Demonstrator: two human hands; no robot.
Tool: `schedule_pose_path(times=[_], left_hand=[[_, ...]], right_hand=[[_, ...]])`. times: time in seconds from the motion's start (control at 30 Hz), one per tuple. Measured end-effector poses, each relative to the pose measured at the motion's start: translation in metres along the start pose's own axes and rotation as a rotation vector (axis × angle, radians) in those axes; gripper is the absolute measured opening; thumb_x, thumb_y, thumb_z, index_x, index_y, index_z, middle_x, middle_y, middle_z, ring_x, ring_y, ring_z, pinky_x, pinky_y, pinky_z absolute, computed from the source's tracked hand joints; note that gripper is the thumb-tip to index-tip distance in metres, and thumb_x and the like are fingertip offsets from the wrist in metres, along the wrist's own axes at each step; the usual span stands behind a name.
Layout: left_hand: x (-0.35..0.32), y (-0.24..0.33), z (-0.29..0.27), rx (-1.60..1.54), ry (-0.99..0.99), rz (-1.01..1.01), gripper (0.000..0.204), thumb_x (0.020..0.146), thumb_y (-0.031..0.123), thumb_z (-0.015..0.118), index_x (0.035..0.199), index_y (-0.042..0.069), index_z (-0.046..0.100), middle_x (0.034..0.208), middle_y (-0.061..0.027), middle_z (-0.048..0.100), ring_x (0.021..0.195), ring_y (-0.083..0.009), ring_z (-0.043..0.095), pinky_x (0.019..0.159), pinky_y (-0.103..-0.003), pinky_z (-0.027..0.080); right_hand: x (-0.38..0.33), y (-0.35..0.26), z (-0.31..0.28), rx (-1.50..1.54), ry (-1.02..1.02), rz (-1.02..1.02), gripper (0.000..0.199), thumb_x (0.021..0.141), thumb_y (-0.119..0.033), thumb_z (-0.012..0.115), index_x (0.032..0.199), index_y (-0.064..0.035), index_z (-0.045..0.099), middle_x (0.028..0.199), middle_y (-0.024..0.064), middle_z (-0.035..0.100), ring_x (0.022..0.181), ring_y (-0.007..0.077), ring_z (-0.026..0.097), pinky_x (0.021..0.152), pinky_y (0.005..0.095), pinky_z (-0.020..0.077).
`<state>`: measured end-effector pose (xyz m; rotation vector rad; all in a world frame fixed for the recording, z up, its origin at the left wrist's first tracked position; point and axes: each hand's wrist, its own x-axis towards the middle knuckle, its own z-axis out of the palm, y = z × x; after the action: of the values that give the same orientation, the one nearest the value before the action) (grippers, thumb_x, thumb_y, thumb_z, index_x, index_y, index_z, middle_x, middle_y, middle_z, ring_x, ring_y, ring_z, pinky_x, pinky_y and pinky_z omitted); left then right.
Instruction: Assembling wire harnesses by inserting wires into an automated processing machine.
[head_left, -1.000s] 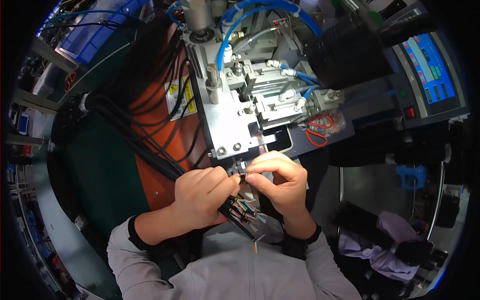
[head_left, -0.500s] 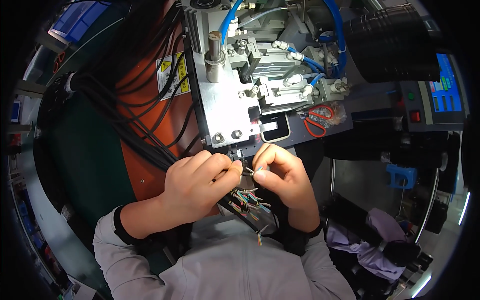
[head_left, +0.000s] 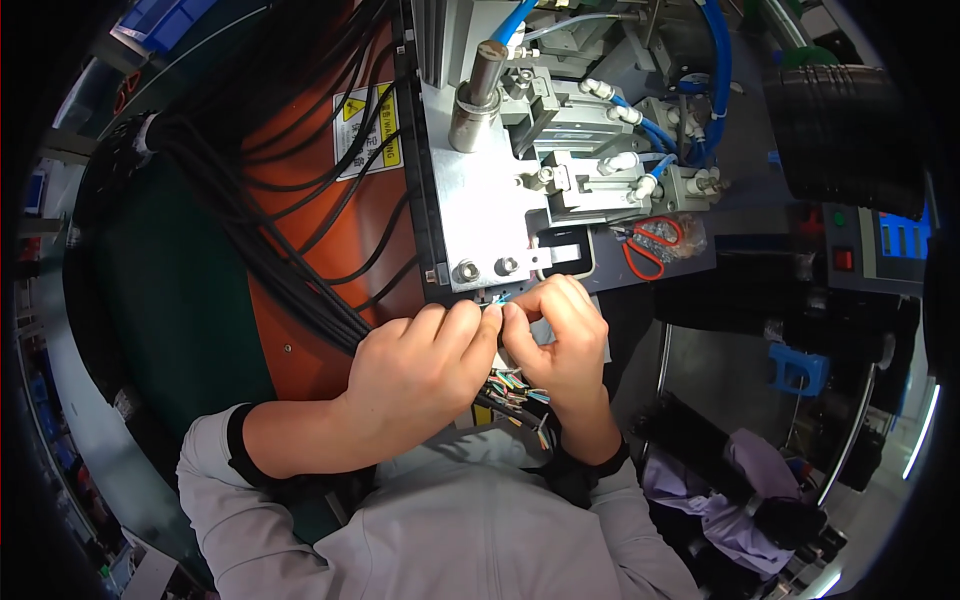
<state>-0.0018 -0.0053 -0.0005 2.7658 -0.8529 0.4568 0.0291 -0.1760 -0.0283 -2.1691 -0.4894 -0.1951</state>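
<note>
Close together just below the front edge of a metal machine fixture (head_left: 478,215), both my hands are closed in a pinch. My left hand (head_left: 425,365) and my right hand (head_left: 560,340) hold the fine coloured wires (head_left: 499,299) at a cable's end, with light blue and white strands showing above the fingertips. The rest of that cable is hidden by the hands. Below them, between my wrists, a bundle of black cable ends (head_left: 515,388) fans out with stripped coloured wires.
Black cables (head_left: 270,270) run over an orange-brown board (head_left: 300,330) on the left. Red-handled scissors (head_left: 655,248) lie beside a clear plastic bag (head_left: 690,240). Pneumatic cylinders with blue hoses (head_left: 718,90) stand behind. A control box with a screen (head_left: 900,240) is at the right.
Both hands have moved up toward the fixture's front edge, the fingertips now closer together with wire strands showing above them. The view has shifted slightly, so the machine sits further right.
</note>
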Motion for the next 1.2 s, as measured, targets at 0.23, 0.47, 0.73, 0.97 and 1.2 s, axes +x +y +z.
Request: schedule_pose_path(times=[0.23,0.47,0.73,0.97,1.2], left_hand=[[0.002,-0.003,-0.001,-0.037,0.001,0.018,0.028,0.075,0.009,0.065,0.103,0.006,0.068,0.070,0.0004,0.043,0.057,-0.0112,0.047,0.046,-0.026,0.034],[0.006,-0.008,0.002,-0.071,0.069,0.009,0.027,0.072,0.010,0.064,0.098,0.005,0.067,0.074,0.0005,0.048,0.060,-0.0102,0.051,0.049,-0.025,0.037],[-0.001,-0.002,-0.004,-0.058,-0.004,-0.032,0.030,0.072,0.008,0.066,0.102,0.007,0.069,0.073,0.0007,0.046,0.060,-0.0108,0.050,0.049,-0.026,0.039],[0.003,-0.006,0.001,-0.024,0.023,0.023,0.020,0.077,0.010,0.063,0.097,0.005,0.067,0.071,-0.0001,0.044,0.059,-0.0106,0.051,0.046,-0.025,0.037],[0.004,-0.007,0.005,-0.044,0.041,0.037,0.021,0.077,0.009,0.063,0.097,0.005,0.067,0.072,-0.0003,0.045,0.061,-0.0108,0.052,0.047,-0.025,0.037]], right_hand=[[-0.005,0.015,0.016,0.297,0.102,0.121,0.010,0.078,0.000,0.064,0.073,0.0010,0.056,0.066,0.0043,0.053,0.062,0.0147,0.049,0.059,0.0272,0.0400],[-0.012,0.024,0.019,0.701,0.010,0.466,0.008,0.080,-0.001,0.063,0.076,0.0005,0.056,0.068,0.0030,0.052,0.066,0.0124,0.048,0.060,0.0264,0.0385],[-0.003,0.017,0.014,0.220,0.134,-0.038,0.007,0.074,0.001,0.065,0.074,0.0000,0.058,0.070,0.0070,0.056,0.068,0.0194,0.054,0.063,0.0297,0.0419],[-0.003,0.022,0.017,0.221,0.124,-0.062,0.008,0.072,0.002,0.066,0.073,-0.0001,0.058,0.071,0.0079,0.057,0.069,0.0210,0.054,0.064,0.0302,0.0426],[-0.011,0.025,0.022,0.516,0.092,0.280,0.005,0.080,-0.002,0.061,0.078,0.0005,0.057,0.069,0.0024,0.054,0.068,0.0113,0.050,0.062,0.0252,0.0398]])
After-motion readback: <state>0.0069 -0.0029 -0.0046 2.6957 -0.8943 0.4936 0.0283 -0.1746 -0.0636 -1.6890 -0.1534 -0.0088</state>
